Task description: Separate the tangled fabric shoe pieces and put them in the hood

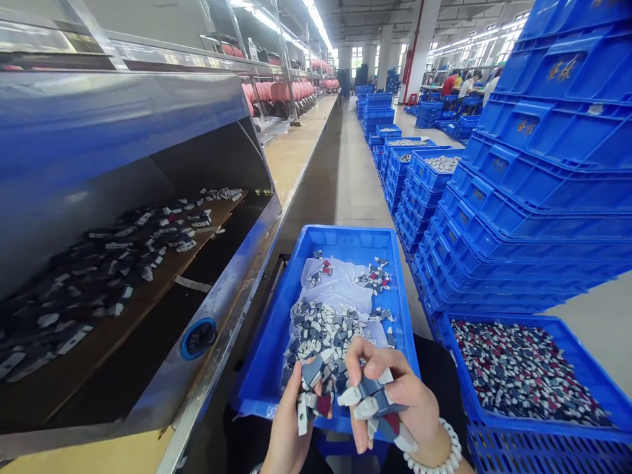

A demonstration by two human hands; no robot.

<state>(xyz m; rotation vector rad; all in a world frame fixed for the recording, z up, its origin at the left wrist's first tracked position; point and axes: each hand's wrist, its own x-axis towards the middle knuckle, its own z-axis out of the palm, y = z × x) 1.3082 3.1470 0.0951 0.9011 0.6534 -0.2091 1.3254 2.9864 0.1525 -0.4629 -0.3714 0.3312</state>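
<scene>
Over the near end of a blue plastic crate (405, 309), both my hands are closed around small moulded pieces in white, grey-blue and dark red. My left hand (289, 415) cradles several of these pieces (312, 372), with fingers partly hidden behind them. In my right hand (412, 392), which wears a beaded bracelet at the wrist, a bunch of the same pieces (368, 407) sticks out between curled fingers. Below them, a heap of similar pieces (320, 326) lies on a white plastic bag (340, 289) inside the crate.
To the left, a metal hood (123, 112) covers a board with many more pieces (123, 257). Stacked blue crates (538, 164) rise at the right, beside a full crate (605, 388). A long workbench (301, 141) runs away ahead; people (467, 84) sit far back.
</scene>
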